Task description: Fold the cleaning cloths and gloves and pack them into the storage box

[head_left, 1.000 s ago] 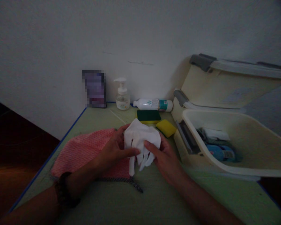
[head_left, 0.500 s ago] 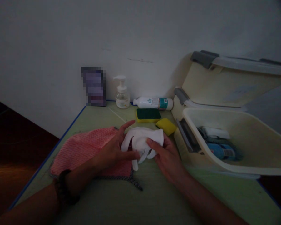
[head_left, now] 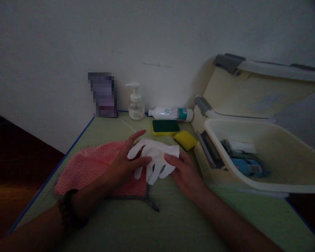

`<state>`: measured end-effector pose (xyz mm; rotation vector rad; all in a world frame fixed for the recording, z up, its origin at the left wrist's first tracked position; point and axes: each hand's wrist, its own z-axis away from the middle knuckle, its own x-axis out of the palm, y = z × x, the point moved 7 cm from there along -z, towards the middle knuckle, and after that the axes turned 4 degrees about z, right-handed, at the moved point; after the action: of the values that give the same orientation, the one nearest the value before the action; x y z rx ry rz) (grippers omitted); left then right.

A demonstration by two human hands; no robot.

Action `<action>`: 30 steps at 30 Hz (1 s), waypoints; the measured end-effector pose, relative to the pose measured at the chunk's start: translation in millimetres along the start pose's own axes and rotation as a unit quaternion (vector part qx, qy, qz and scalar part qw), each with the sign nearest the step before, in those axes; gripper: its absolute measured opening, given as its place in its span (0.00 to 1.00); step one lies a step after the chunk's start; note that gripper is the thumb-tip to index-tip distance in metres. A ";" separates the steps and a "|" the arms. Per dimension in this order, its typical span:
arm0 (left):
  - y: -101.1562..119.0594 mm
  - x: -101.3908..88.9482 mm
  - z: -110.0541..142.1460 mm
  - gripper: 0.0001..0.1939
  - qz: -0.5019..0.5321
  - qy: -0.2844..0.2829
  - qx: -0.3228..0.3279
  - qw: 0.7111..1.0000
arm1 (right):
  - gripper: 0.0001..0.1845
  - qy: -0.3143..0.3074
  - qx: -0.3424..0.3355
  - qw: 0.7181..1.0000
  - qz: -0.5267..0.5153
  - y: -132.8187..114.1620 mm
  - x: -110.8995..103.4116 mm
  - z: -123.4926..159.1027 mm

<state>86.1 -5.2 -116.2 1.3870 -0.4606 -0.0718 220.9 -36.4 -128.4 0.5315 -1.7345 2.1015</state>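
Note:
A white glove lies low over the green table, its fingers pointing toward me. My left hand pinches the glove's left side between thumb and fingers, with the index finger stretched out. The glove's right edge is gripped by my right hand, thumb on top. Under my left hand a pink cloth with a dark checked border is spread on the table.
A soap pump bottle, a white bottle lying on its side, a green-topped sponge and a yellow sponge sit near the wall. An open cream plastic bin with items inside stands on the right. The table's left edge drops off.
Both hands have lowered the glove from a raised, bunched hold toward the table and spread it flatter. My left index finger has stretched out.

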 end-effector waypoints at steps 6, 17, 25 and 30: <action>0.6 2.4 1.3 0.47 -0.042 -0.028 -0.011 0.999 | 0.11 0.008 0.000 1.000 -0.006 -0.4 -0.6 0.6; -2.7 12.3 2.8 0.45 -0.018 -0.094 -0.028 0.995 | 0.06 0.072 -0.042 0.996 -0.025 -10.1 -11.0 -2.4; -5.7 12.8 0.0 0.37 0.057 -0.073 -0.039 0.995 | 0.06 0.097 -0.053 0.993 -0.051 -16.0 -17.1 -3.4; -6.4 17.8 1.8 0.44 0.053 -0.107 -0.049 0.992 | 0.05 0.117 -0.063 0.989 -0.061 -17.7 -22.2 -4.6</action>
<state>103.1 -13.8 -117.3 1.2615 -0.6995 -0.1563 248.7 -29.7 -125.4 0.3305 -1.6439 1.8716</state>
